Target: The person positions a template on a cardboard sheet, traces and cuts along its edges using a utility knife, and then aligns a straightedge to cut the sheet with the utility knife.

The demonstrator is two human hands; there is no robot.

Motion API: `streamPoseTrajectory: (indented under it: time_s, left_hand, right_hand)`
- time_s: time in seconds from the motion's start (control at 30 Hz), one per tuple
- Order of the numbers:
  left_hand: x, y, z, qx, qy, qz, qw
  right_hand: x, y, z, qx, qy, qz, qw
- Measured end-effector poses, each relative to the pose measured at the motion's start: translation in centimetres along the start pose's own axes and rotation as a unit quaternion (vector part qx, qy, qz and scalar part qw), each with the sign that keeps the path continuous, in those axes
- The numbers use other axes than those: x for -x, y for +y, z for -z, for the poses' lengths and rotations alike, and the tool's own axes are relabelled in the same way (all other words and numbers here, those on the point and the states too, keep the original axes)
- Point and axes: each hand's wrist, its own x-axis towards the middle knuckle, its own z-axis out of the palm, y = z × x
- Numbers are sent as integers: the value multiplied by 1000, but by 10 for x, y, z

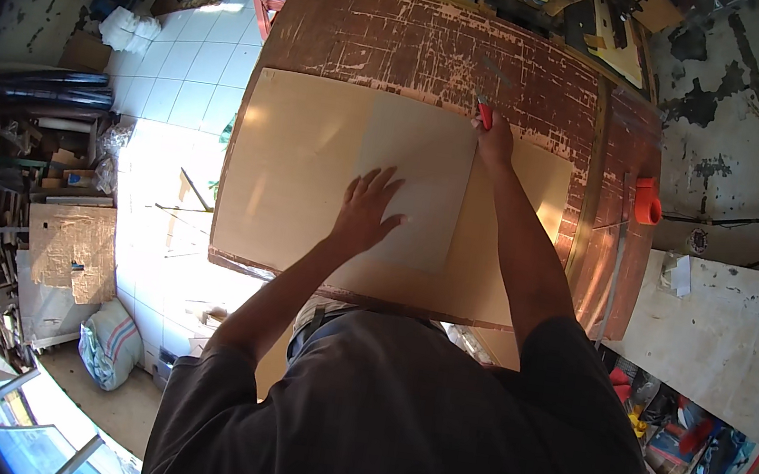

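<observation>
Cardboard [299, 159], a broad, flat, tan rectangular sheet, is lying on a worn, reddish-brown, scored table [377, 35], covering the near part of its surface from close to the left edge to right of the middle. A greyer rectangular band [426, 214] is marking the sheet's right part; whether it is forming a separate layer cannot be told. Beyond the sheet's straight right edge, a 2nd flat piece of tan cardboard [511, 254] is showing, apparently underneath, and is reaching toward the table's right edge. Of the 2 hands, the left hand [367, 207] is resting palm down across the band's left margin, fingers spread wide and holding nothing. The right hand [495, 142] is gripping a small, red-handled tool [485, 115] in a narrow fist at the sheet's far right corner; the tool's tip is not showing clearly. A bright red, ring-shaped roll [648, 201] is sitting at the table's right edge. The step in hand appears to be steadying the sheet with 1 hand while setting the tool at its right edge. The next move seems to be calling for firm left-palm pressure and a straight right-hand pull toward the table's near edge.
</observation>
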Motion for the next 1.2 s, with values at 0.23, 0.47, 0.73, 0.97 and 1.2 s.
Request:
streamPoseTrajectory:
  time_s: [0.23,0.47,0.73,0.97,1.2]
  left_hand:
    - [48,38,-35,-40,34,116,992]
    - [45,26,-35,1,19,77,997]
    - [37,-30,-29,59,-27,1,998]
    - [43,-29,-29,49,7,-57,997]
    - [44,-31,-29,47,19,-89,995]
  right_hand:
    - [-2,2,-11,58,1,-10,998]
    - [13,2,17,28,-18,-12,999]
    - [163,34,89,-198,-45,33,979]
    - [270,8,136,-72,-358,147,919]
    - [276,-53,93,155,-451,340,811]
